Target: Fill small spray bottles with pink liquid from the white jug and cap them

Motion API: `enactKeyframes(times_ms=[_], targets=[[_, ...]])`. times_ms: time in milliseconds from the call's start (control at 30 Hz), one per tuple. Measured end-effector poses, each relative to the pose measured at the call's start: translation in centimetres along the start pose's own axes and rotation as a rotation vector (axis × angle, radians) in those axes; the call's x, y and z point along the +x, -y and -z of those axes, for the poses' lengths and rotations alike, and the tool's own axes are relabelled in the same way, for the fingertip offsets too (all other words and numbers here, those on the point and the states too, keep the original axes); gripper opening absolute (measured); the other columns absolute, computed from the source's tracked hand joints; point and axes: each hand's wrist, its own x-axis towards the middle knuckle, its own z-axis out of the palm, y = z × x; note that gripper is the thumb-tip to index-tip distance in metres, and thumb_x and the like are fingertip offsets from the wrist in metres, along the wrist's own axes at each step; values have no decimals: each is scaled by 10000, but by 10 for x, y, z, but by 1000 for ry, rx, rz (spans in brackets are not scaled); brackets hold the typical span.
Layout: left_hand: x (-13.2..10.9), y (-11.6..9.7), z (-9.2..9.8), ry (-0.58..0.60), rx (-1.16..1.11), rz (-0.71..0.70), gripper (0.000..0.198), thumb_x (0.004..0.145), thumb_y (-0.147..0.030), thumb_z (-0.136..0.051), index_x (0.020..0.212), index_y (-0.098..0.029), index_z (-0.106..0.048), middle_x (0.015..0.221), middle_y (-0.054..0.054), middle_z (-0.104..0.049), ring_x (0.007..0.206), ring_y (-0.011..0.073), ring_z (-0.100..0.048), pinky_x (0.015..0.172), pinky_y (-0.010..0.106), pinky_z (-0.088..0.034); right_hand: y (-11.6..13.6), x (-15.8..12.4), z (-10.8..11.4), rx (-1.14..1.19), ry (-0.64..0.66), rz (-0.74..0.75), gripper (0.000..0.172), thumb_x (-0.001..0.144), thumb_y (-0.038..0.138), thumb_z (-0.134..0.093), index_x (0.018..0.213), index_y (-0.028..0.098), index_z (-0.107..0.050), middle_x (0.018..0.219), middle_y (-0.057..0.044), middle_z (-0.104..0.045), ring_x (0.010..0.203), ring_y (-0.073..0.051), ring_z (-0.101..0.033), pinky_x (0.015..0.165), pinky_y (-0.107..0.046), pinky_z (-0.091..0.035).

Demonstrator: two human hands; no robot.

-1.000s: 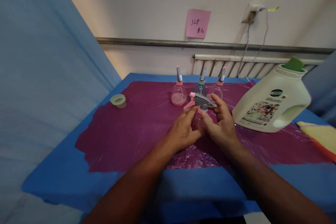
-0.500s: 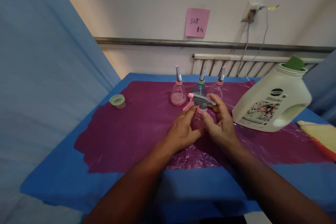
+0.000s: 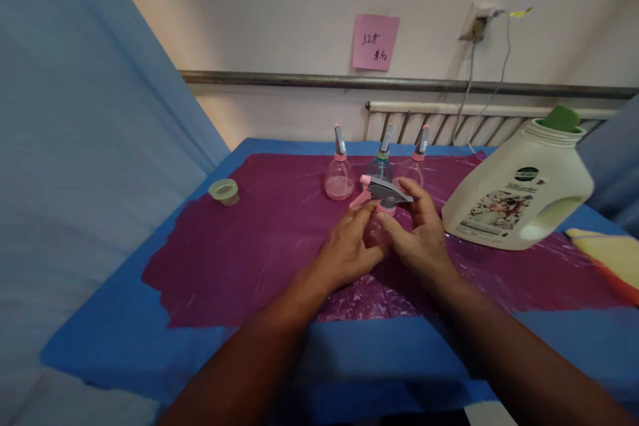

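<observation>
A small clear spray bottle with a pink and grey trigger head (image 3: pixel 382 192) stands on the purple plastic sheet (image 3: pixel 239 246) in the middle of the table. My left hand (image 3: pixel 347 249) is wrapped round its body from the left. My right hand (image 3: pixel 419 236) grips it from the right, fingers up by the pink collar under the trigger head. The bottle's body is mostly hidden between my two hands.
Three more small spray bottles (image 3: pixel 339 173) stand in a row behind. A large white detergent jug (image 3: pixel 519 196) with its green cap flipped up sits at right. A pale green cap (image 3: pixel 223 191) lies at left. A yellow cloth (image 3: pixel 606 253) lies at far right. Blue cloth (image 3: pixel 349 359) covers the table.
Both hands stay on the bottle; the right thumb and fingers have shifted slightly around the collar. Nothing else has moved.
</observation>
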Motion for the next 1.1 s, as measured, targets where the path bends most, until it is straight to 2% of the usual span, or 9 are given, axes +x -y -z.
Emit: enactKeyframes(times_ms=[167, 233, 333, 500, 667, 733, 833, 933, 1100], targets=[[0, -3, 1, 28, -8, 12, 767, 970, -444, -859, 1666, -300, -569, 1535, 120, -713, 1390, 359, -714, 1188, 536, -603, 1, 1, -1, 12, -35, 18, 708, 1007, 393, -859, 1652, 303, -582, 1431, -105, -771, 1202, -241, -784, 1149, -486, -635], [1, -5, 3, 36, -13, 11, 699, 979, -444, -853, 1620, -315, -608, 1522, 103, -716, 1388, 354, -706, 1177, 527, -605, 3, 0, -1, 38, -2, 19, 702, 1050, 387, -806, 1695, 309, -540, 1366, -96, -800, 1240, -245, -783, 1164, -491, -628], [3, -10, 6, 44, -26, 24, 692, 968, -424, -860, 1606, -338, -606, 1549, 88, -709, 1411, 360, -693, 1191, 531, -599, 6, -1, 0, 44, 49, 34, 678, 1072, 358, -767, 1706, 318, -532, 1414, -101, -799, 1335, -259, -765, 1215, -514, -599], [6, -19, 8, 42, -35, 27, 562, 985, -374, -797, 1522, -320, -640, 1456, 71, -743, 1294, 330, -738, 1135, 502, -625, 10, 3, -1, -98, 24, 51, 400, 1015, 393, -818, 1388, 258, -768, 1376, -108, -831, 1282, -295, -793, 1180, -528, -620], [7, -20, 9, 80, -50, 4, 349, 993, -330, -766, 1336, -293, -718, 1267, 53, -780, 1212, 310, -744, 1078, 468, -636, 11, 4, -1, -118, 12, 86, 331, 988, 380, -838, 1292, 253, -798, 1275, -87, -860, 1199, -286, -815, 1118, -500, -644], [6, -17, 8, 88, -44, 12, 425, 999, -363, -788, 1412, -301, -710, 1301, 66, -775, 1251, 324, -730, 1102, 490, -626, 10, 2, 0, -95, -8, 66, 324, 992, 376, -839, 1290, 259, -794, 1282, -85, -853, 1201, -283, -809, 1137, -510, -632], [2, -11, 6, 65, -44, 40, 699, 991, -466, -858, 1627, -330, -602, 1425, 100, -735, 1324, 351, -705, 1146, 538, -603, 13, 2, 1, -8, -59, 55, 322, 1001, 357, -824, 1306, 269, -770, 1297, -83, -838, 1204, -270, -803, 1154, -521, -628], [-2, -7, 5, 55, -48, 49, 875, 964, -582, -904, 1710, -325, -525, 1515, 123, -696, 1406, 375, -679, 1219, 573, -564, 26, 6, 5, 96, -139, 87, 291, 983, 337, -842, 1255, 276, -757, 1204, -63, -848, 1098, -243, -825, 1039, -468, -688], [-3, -5, 4, 93, -38, 68, 960, 952, -669, -896, 1746, -313, -491, 1605, 126, -649, 1523, 387, -623, 1310, 580, -514, 60, 24, 18, 110, -208, 106, 286, 953, 377, -909, 1176, 259, -775, 1094, -44, -848, 981, -223, -842, 885, -407, -732]])
